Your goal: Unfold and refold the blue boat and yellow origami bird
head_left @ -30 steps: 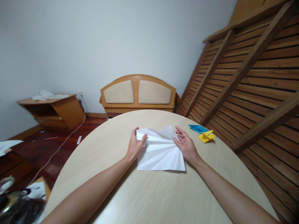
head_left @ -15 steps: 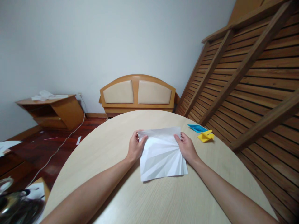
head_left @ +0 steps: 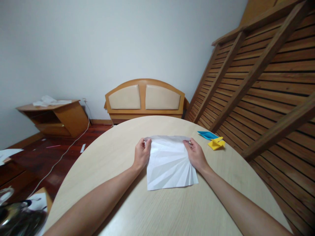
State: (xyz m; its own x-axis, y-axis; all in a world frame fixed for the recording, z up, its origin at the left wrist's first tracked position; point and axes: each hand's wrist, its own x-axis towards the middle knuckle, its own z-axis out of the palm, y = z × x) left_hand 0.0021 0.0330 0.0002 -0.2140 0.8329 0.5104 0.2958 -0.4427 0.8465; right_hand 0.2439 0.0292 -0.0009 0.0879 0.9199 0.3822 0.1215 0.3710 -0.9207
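The left hand (head_left: 142,154) is closed on the far left corner of a creased white sheet of paper (head_left: 169,165), fingers curled over the edge and thumb hidden behind the hand. The right hand (head_left: 196,154) is pinched shut on the far right corner in the same way. The paper spreads between the two hands and reaches back toward the person, its near edge lying flat on the round pale bench (head_left: 172,209) while the far edge is lifted slightly between the hands. Fan-like creases run across the sheet. Well apart to the right, near the bench's rim, lie a blue folded paper (head_left: 208,134) and a yellow folded paper (head_left: 216,143), just beside each other; their exact shapes are hard to make out. Both forearms are cut off at the bottom of the view.
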